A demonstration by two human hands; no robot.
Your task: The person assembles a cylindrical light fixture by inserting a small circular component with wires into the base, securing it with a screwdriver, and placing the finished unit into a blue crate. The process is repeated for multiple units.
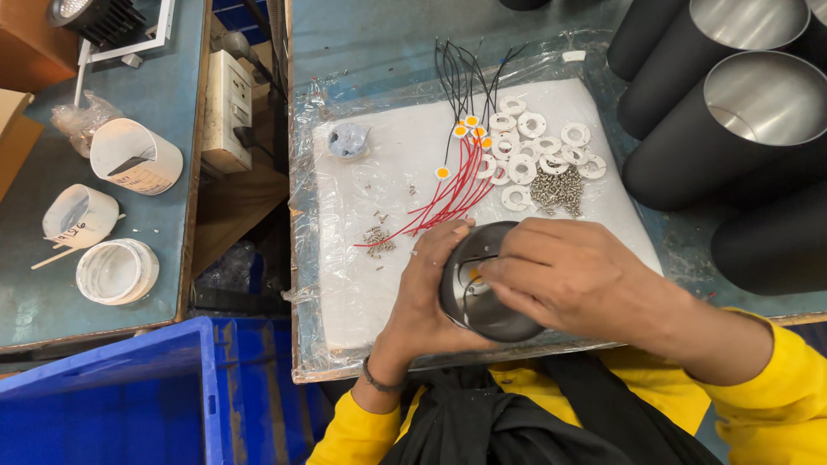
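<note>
Over white pad (pixel 594 207), housing (pixel 482 288) between hands.

On the left table we see two white paper cups (pixel 135 156) (pixel 80 215) bearing handwritten labels, a round white tub (pixel 117 271) below them, and a crumpled clear plastic bag (pixel 82 120), perhaps holding small parts.
</note>
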